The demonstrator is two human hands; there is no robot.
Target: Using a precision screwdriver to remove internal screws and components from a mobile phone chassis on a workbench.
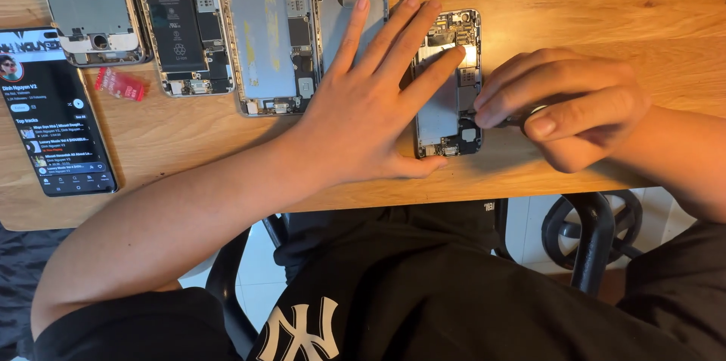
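The left hand [370,115] lies flat, fingers spread wide, pressing an opened phone [448,85] to the bench [590,13]; its fingertips cover the phone's upper left part. The right hand [563,104] touches the phone's right edge, its grip closed narrowly on a small dark tool [514,120] whose tip meets the phone's inside. Further left lie three more opened phones [265,28] in a row, a red card [121,83], and a lit phone [57,115] showing a list.
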